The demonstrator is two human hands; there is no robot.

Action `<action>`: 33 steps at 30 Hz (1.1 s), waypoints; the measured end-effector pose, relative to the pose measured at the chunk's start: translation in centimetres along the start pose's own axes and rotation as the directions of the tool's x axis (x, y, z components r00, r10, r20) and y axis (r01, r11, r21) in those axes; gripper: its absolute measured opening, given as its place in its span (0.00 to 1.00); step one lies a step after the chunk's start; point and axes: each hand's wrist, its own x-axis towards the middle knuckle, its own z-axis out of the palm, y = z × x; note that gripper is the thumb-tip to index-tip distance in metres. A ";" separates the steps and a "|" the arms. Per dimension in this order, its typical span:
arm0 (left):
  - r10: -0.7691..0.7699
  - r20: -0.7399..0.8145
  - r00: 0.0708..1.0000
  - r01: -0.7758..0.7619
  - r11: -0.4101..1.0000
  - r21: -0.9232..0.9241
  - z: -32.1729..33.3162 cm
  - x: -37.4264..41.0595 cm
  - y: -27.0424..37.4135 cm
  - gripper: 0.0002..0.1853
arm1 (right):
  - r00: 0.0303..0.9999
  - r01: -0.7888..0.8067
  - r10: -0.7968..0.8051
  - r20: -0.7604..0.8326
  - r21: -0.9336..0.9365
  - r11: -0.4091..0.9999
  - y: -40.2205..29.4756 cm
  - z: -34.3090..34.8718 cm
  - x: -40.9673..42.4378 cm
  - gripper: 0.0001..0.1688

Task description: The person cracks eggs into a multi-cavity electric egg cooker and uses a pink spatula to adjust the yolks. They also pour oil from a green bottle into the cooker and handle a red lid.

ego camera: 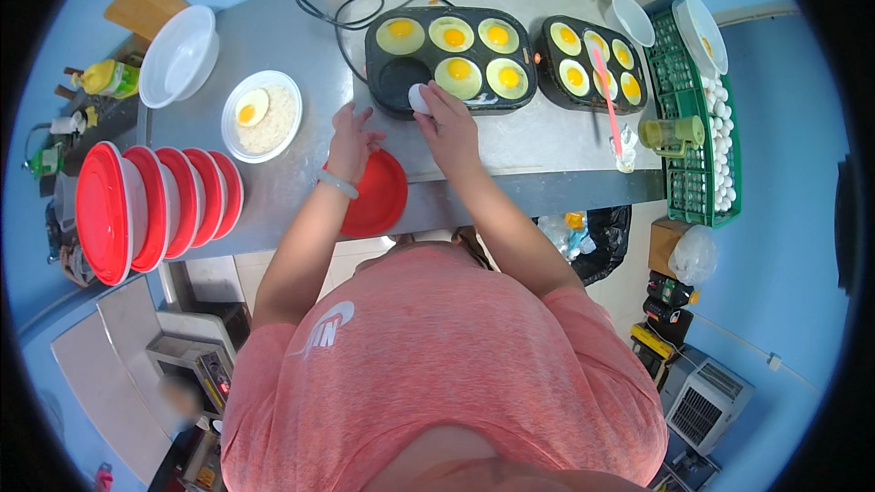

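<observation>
My right hand (448, 124) holds a white egg (419, 99) at the front edge of a black electric egg pan (448, 108), beside its bare front-left well (405, 80). The pan's other wells hold eggs with whole yolks. My left hand (353, 140) is raised with its fingers apart, holding nothing, above the left edge of a red round lid (374, 197). Further left stands a white bowl (295, 130) of rice (268, 124) with a fried egg (251, 107) on top. A smaller egg pan (601, 104) with eggs in its wells stands to the right, a pink-handled utensil (610, 106) lying across it.
Several red-lidded bowls (106, 212) stand at the left, near a large white basin (179, 55). On the right are a green crate (689, 184) with white eggs (722, 143), a yellowish pitcher (673, 132) and white bowls (630, 19). A black cable (342, 20) runs behind the larger pan.
</observation>
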 end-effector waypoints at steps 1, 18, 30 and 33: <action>0.046 0.005 0.999 -0.046 0.998 0.035 0.0 -0.6 0.1 0.30 | 0.999 0.035 -0.034 0.007 -0.035 0.999 0.3 0.6 0.1 0.22; 0.427 0.473 0.770 -0.627 0.375 0.683 3.3 -1.4 6.0 0.20 | 0.835 -0.550 0.446 0.323 0.507 0.663 0.6 -0.2 3.8 0.22; 0.277 0.572 0.772 -0.629 0.204 0.751 5.7 4.3 6.8 0.18 | 0.867 -0.456 0.319 0.383 0.352 0.818 1.3 0.4 6.8 0.21; 0.326 0.600 0.731 -0.656 0.090 0.750 6.1 4.1 6.5 0.18 | 0.896 -0.385 0.300 0.328 0.238 0.891 1.2 0.5 6.9 0.21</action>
